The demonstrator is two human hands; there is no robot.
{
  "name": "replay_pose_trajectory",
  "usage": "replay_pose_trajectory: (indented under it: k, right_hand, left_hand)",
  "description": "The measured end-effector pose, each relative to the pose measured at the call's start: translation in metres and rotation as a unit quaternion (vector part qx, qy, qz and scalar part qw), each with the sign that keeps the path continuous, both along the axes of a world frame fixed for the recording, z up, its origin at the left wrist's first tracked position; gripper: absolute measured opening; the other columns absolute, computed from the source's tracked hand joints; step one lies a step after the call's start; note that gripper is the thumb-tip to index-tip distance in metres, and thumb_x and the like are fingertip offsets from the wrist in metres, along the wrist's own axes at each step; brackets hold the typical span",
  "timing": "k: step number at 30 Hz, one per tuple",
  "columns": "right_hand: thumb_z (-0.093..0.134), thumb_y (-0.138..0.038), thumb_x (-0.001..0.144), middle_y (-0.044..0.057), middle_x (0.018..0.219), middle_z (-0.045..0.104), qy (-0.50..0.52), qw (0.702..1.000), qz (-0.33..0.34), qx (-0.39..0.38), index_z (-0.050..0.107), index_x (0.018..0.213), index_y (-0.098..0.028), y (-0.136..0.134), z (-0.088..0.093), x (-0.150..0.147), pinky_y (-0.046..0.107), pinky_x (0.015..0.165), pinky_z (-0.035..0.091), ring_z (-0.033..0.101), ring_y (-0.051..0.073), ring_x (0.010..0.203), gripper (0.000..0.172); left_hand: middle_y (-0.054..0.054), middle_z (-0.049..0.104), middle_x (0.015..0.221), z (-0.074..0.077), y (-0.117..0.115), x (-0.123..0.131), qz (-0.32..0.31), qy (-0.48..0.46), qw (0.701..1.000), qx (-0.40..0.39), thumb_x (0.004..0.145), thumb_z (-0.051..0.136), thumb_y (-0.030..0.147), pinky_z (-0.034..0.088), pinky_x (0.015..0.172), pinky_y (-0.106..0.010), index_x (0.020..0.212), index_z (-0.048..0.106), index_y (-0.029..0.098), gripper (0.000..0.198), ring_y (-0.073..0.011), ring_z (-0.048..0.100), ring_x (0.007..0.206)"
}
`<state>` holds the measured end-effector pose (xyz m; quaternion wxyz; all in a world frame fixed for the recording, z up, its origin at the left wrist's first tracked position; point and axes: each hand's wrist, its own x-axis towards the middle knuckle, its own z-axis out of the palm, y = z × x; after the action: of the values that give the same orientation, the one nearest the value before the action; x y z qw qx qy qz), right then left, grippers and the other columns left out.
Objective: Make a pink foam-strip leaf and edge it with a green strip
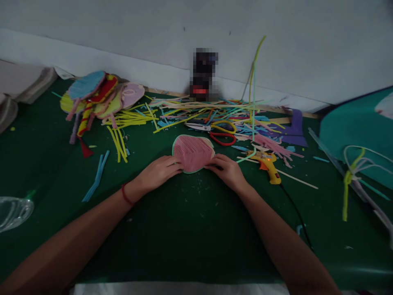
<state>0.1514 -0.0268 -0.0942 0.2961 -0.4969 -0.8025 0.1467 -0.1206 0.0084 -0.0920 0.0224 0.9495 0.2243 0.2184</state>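
Observation:
A rounded pink striped piece (pixel 194 154) with a thin pale green edge lies on the dark green table (pixel 190 246), between my hands. My left hand (pixel 161 172) grips its left lower edge, fingers pressed together. At its right edge, the fingers of my right hand (pixel 225 170) pinch the rim. Just behind the piece are scissors (pixel 222 133) with one yellow and one red handle. A yellow glue gun (pixel 270 166) with a small orange light rests to the right of my right hand.
Colourful fan-shaped pieces (pixel 87 86) are stacked at the back left. Many coloured strips (pixel 196 112) lie along the wall, near a blurred dark upright object (pixel 203 73). A clear plastic item (pixel 14 213) sits left; a teal sheet (pixel 353 127) and tied strips (pixel 346 178) are right.

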Motion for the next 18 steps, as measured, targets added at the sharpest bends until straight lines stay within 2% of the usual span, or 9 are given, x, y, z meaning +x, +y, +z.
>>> replay_pose_trajectory:
  k: [7, 11, 14, 18]
  right_hand:
    - [0.056, -0.036, 0.092, 0.006, 0.093, 0.068, 0.006, 1.0, -0.009, 0.007, 0.07, 0.089, -0.025, 0.0024, 0.0011, -0.004, 0.032, 0.077, 0.053, 0.064, 0.021, 0.091, 0.018]
    - [0.054, -0.037, 0.093, 0.006, 0.091, 0.068, 0.005, 1.0, -0.009, 0.002, 0.071, 0.09, -0.025, 0.0025, 0.0023, -0.0057, 0.033, 0.077, 0.053, 0.064, 0.021, 0.089, 0.021]
    - [0.054, -0.037, 0.093, 0.006, 0.091, 0.068, 0.008, 1.0, -0.012, 0.002, 0.07, 0.09, -0.025, 0.0023, 0.0019, -0.0061, 0.032, 0.076, 0.053, 0.064, 0.021, 0.089, 0.02]
    - [0.055, -0.035, 0.093, 0.005, 0.092, 0.068, 0.013, 1.0, -0.006, 0.006, 0.07, 0.091, -0.025, 0.0024, 0.0009, -0.0062, 0.032, 0.078, 0.052, 0.063, 0.02, 0.089, 0.018]
  left_hand:
    - [-0.008, 0.067, 0.103, -0.001, 0.0014, -0.0003, 0.019, -0.006, 0.999, -0.026, 0.099, 0.038, 0.028, 0.052, 0.083, -0.033, 0.102, 0.064, 0.016, 0.029, -0.0184, 0.063, 0.094]
    - [-0.008, 0.065, 0.107, 0.0001, 0.0025, -0.0011, 0.013, -0.043, 0.994, -0.102, 0.099, 0.041, 0.029, 0.052, 0.088, -0.033, 0.104, 0.064, 0.017, 0.026, -0.0179, 0.062, 0.1]
    - [-0.008, 0.065, 0.108, 0.0009, 0.003, -0.0012, 0.035, -0.086, 0.985, -0.145, 0.098, 0.044, 0.03, 0.052, 0.088, -0.032, 0.107, 0.062, 0.017, 0.024, -0.017, 0.062, 0.101]
    - [-0.009, 0.067, 0.106, 0.0007, 0.002, -0.0003, 0.045, -0.082, 0.99, -0.11, 0.097, 0.045, 0.027, 0.052, 0.086, -0.034, 0.105, 0.063, 0.016, 0.023, -0.0185, 0.063, 0.101]
